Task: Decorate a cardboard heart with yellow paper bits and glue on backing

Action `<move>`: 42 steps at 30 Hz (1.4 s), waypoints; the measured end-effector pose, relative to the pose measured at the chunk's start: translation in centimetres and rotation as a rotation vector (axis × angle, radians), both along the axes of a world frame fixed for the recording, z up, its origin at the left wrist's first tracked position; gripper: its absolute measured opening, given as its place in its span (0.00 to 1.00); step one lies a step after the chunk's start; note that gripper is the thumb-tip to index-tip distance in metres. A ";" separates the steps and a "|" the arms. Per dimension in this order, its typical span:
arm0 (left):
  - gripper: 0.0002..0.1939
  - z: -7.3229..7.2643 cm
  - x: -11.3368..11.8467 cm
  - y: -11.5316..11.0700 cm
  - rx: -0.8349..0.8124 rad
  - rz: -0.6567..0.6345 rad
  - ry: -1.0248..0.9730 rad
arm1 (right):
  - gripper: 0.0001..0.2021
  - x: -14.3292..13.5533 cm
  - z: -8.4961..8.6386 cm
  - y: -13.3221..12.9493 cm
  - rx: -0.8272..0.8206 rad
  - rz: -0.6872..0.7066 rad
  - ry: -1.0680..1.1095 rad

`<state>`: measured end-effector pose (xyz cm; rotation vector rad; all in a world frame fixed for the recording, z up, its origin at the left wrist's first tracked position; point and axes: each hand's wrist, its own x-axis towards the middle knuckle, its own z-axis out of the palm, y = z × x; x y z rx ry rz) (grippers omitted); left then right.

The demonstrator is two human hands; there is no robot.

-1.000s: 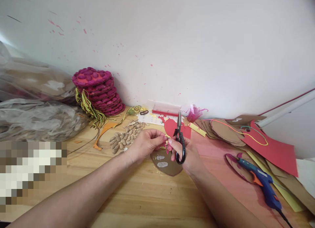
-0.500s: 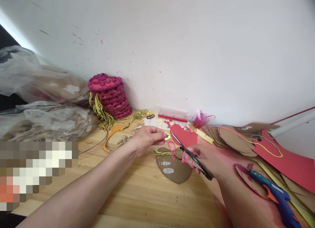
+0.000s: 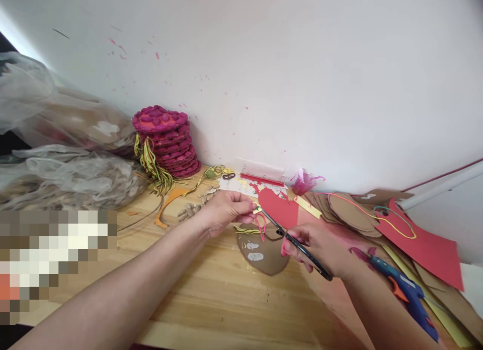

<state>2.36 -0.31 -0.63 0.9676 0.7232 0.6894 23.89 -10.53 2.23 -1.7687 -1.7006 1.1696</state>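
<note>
Between thumb and fingertips, my left hand [image 3: 233, 209] pinches a small piece of yellow paper [image 3: 257, 209] with a green mark on it. My right hand [image 3: 315, 248] is closed around black-handled scissors [image 3: 272, 222], their blades pointing up and left with the tips at the paper's edge. Below both hands, a round brown cardboard piece [image 3: 264, 257] with whitish glue-like patches lies on the wooden table [image 3: 188, 299]. A pink loop of cord [image 3: 261, 228] and yellow-green strands [image 3: 247, 230] rest on its upper edge. Red paper [image 3: 279, 208] lies just behind the scissors.
Stacked magenta discs [image 3: 166, 141] with tassels stand at the back left, beside plastic bags [image 3: 75, 173]. Peanut-like shells [image 3: 188, 210] lie near my left wrist. On the right are cardboard discs [image 3: 352, 216], red sheets [image 3: 426, 249] and a blue glue gun [image 3: 403, 289]. A wall rises behind.
The scissors' blades have closed together and their tips have come onto the yellow paper. The view has shifted slightly; my left hand keeps its pinch.
</note>
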 end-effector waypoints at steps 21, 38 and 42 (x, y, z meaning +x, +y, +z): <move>0.13 -0.2 0.3 -0.5 0.010 -0.070 -0.002 | 0.19 0.1 0.2 -0.6 -0.122 0.028 -0.109; 0.11 -0.1 0.5 -0.5 -0.004 -0.030 0.020 | 0.20 0.2 0.0 -0.6 -0.095 0.085 -0.184; 0.11 -0.1 0.5 -0.6 -0.017 -0.026 0.033 | 0.20 0.2 -0.1 -0.6 -0.090 0.101 -0.203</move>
